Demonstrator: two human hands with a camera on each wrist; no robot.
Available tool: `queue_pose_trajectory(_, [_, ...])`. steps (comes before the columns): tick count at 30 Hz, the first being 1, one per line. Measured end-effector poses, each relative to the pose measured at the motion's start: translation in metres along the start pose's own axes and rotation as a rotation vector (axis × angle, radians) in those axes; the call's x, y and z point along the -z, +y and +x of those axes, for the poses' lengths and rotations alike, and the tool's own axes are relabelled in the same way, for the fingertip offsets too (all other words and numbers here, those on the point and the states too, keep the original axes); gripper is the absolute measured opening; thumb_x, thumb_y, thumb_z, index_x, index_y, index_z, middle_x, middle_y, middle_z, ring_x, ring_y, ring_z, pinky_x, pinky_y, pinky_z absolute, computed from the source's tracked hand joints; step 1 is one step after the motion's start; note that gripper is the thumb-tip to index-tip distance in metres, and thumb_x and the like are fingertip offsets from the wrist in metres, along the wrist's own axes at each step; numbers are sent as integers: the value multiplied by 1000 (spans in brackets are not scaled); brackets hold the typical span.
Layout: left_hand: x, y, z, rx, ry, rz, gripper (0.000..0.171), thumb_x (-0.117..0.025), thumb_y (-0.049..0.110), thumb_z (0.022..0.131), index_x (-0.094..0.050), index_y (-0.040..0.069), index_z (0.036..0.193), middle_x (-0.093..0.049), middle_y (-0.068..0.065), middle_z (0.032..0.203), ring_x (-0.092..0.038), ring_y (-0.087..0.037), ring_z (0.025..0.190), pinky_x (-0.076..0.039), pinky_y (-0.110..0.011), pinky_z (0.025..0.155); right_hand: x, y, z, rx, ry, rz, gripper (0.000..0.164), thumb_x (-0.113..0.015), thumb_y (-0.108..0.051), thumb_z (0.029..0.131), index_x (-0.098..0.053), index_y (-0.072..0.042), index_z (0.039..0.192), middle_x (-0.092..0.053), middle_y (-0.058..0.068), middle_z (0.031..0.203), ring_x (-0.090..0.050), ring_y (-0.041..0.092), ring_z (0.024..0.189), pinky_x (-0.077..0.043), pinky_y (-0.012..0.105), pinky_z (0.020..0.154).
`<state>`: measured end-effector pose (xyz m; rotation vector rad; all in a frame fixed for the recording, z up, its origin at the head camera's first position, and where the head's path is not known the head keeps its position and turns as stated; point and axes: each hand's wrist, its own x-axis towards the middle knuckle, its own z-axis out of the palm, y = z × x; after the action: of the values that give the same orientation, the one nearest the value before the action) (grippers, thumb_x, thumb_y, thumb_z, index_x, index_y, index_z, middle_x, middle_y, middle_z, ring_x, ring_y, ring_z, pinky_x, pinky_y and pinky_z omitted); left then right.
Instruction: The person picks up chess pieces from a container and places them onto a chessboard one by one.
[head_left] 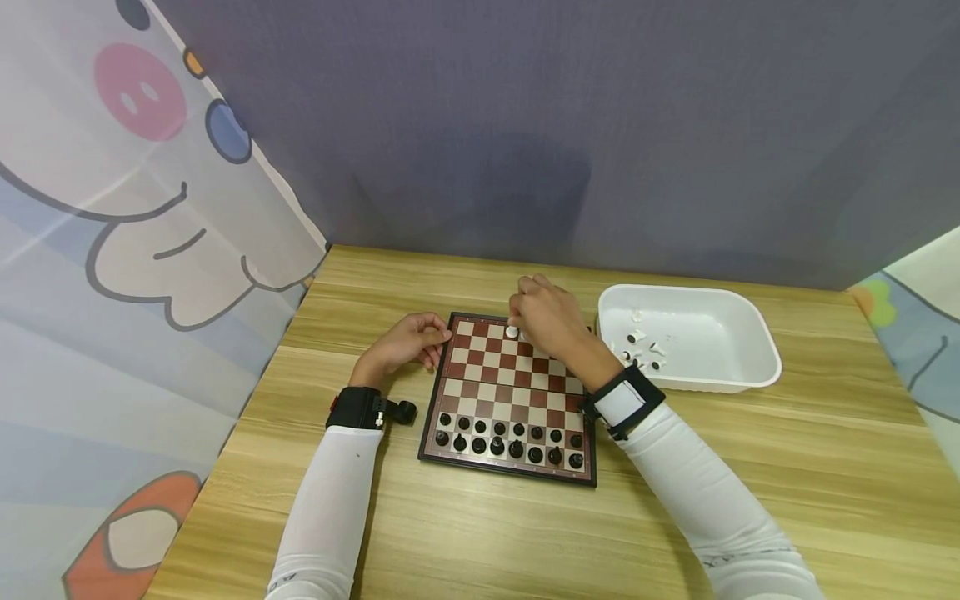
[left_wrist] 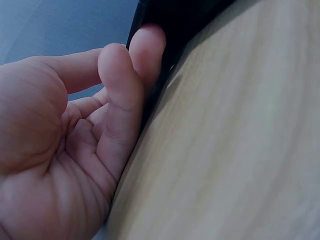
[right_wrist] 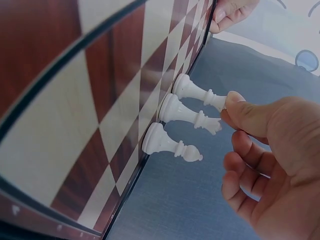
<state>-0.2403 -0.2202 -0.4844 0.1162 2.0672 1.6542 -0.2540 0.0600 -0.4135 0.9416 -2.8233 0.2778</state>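
Observation:
A checkered chessboard (head_left: 491, 385) in red-brown and cream lies on the table. My right hand (head_left: 551, 318) is at its far edge, with thumb and index finger pinching the top of a white chess piece (right_wrist: 192, 89). Its base meets the board; the fingers hide its tip. Beside it in the right wrist view stand a white queen (right_wrist: 187, 114) and a white bishop (right_wrist: 167, 142). My left hand (head_left: 405, 340) holds the board's left rim near the far corner, fingers curled. In the left wrist view a fingertip presses the dark board edge (left_wrist: 175, 30).
Two rows of black chess pieces (head_left: 497, 446) stand along the board's near side. Right of the board, a white plastic tub (head_left: 712, 333) holds several loose pieces (head_left: 656, 348). A grey panel (head_left: 465, 150) rises behind the wooden table (head_left: 480, 542); a cartoon-printed curtain (head_left: 75, 333) hangs at left.

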Motion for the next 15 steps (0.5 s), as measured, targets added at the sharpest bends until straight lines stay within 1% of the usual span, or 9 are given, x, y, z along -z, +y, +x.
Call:
queue_pose_trajectory(9, [0,2,-1,7,5,-12,20,-58,16,106,-56,-1,114,-59,-5,77,-61,-15,58,-58,-26,54,-1,-3,1,-34,-17,6,14,-73,-26,96,-76,-13,91,-62,3,93,-54,21,89,-58,34,71])
queue_pose_trajectory(15, [0,1,0,7,4,-1,19,-58,16,106,-56,-1,114,-59,-5,77,-61,-15,59,-58,-26,54,-3,-3,-1,-31,-9,0,16,-73,-28,96,-77,-13,93,-65,4,95,-55,24,91,-56,37,79])
